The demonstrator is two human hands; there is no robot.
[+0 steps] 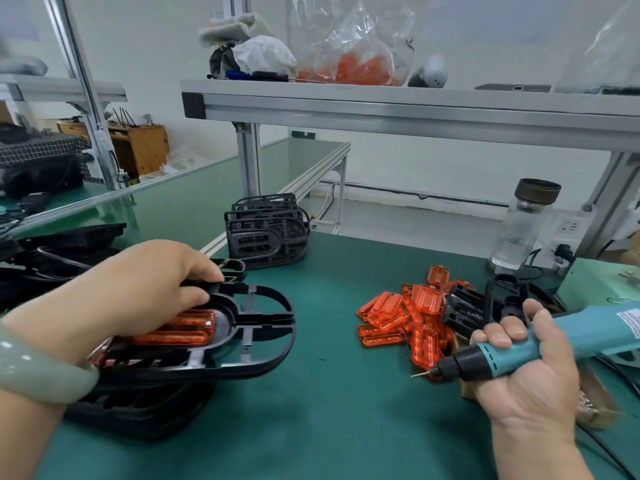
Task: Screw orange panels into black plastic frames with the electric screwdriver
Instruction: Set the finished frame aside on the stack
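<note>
Left hand (pixel 145 289) holds the black frame (pixel 256 327) by its rim, with the fingers (pixel 201 271) curled over the upper bar. The frame rests tilted on a stack of further frames (pixel 138 410), which lies on the green worktop (pixel 329 410). One orange panel (pixel 180 329) sits in the oval recess of the frame, under the left palm and just below the left fingers. A pale green bangle (pixel 38 372) circles the left wrist.

Right hand (pixel 530 368) is wrapped around the barrel of the teal electric screwdriver (pixel 512 351), fingers closed on it and thumb on top. The bit (pixel 420 373) points toward the left hand, well apart from the frame and clear of the panel.

A pile of loose orange panels (pixel 398 320) lies on the worktop just beyond the right fingers, touching a black part (pixel 467 310). An upright stack of black frames (pixel 266 233) stands beyond the left fingers. A glass bottle (pixel 523 226) stands well beyond the right fingers, at the far edge of the worktop.
</note>
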